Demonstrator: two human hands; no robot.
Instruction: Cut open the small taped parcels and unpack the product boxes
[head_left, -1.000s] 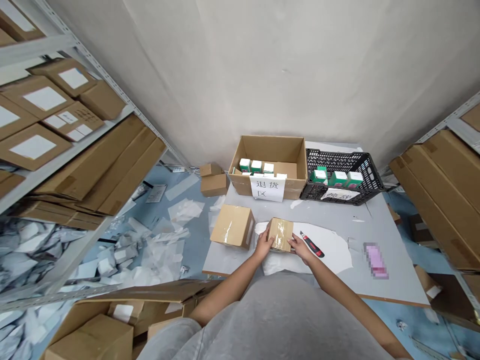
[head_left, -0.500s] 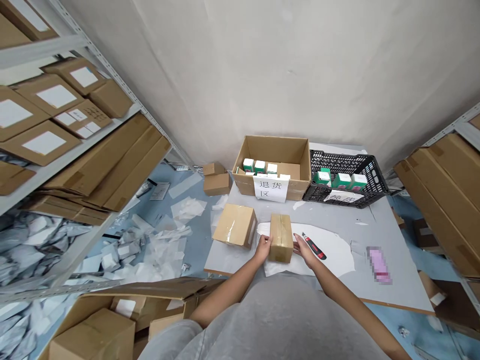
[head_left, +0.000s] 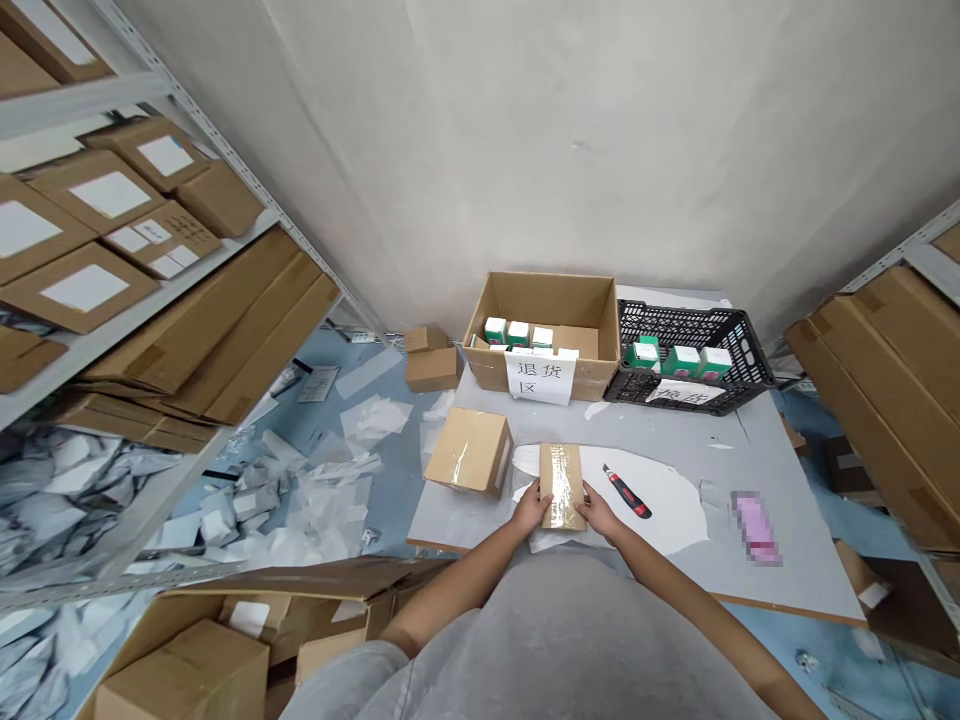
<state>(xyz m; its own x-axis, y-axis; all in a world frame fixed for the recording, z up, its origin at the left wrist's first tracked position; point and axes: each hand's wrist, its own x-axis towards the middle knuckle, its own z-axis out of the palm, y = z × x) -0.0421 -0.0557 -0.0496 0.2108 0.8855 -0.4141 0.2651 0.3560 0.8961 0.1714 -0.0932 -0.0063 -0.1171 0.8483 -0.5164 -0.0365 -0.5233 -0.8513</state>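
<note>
A small cardboard box point(head_left: 562, 475) with shiny clear tape along its upper face is held between my two hands at the near side of the table. My left hand point(head_left: 531, 508) grips its left side, the thumb over the near left edge. On the opposite side, my right hand point(head_left: 598, 514) closes on the near right edge. Under the box lies a white sheet point(head_left: 675, 510). A red and black utility knife point(head_left: 628, 492) rests on that sheet, right of my right hand. To the left stands a larger taped cardboard box point(head_left: 466, 450).
At the table's back, an open carton point(head_left: 484, 375) with a paper sign and a black plastic crate point(head_left: 750, 350) hold green and white boxes. A blurred pink item point(head_left: 757, 528) lies at right. Shelves of cartons point(head_left: 112, 190) flank the table; packaging litter point(head_left: 322, 500) covers the floor at left.
The small box has been turned so that a different face with shiny tape is up. Both hands have shifted their grip, with thumbs now on its near edges.
</note>
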